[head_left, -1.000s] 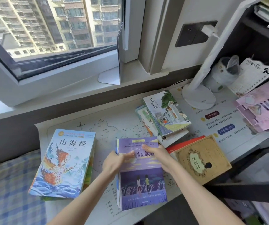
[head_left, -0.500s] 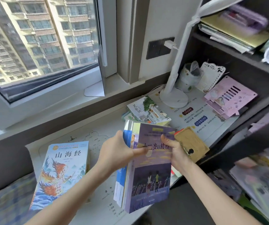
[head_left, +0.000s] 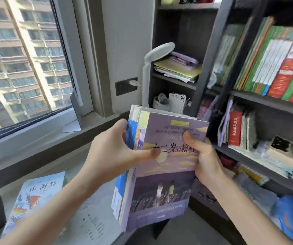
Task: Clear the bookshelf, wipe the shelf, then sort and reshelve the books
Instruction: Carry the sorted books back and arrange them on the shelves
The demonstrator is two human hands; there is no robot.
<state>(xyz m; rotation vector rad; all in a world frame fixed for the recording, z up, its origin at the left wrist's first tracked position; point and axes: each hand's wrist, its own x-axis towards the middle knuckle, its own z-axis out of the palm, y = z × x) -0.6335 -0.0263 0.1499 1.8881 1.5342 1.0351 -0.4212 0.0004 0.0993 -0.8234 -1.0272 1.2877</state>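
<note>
Two hands hold one stack of books [head_left: 168, 174] upright, purple cover toward you, just left of the bookshelf [head_left: 275, 124]. Your left hand [head_left: 114, 152] has its fingers wrapped round the spine side. Your right hand [head_left: 206, 161] pinches the opposite edge. Another book [head_left: 34, 197] lies flat on the worktop [head_left: 71, 161], farther left of the bookshelf.

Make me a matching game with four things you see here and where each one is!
Things:
1. purple book
2. dragon book
3. white lamp
4. red book

Places:
A. upright on the bookshelf
B. gripped by the left hand and right hand
C. lying flat on the desk
D. standing next to the wall socket

Pairs: 1-B, 2-C, 3-D, 4-A
</note>
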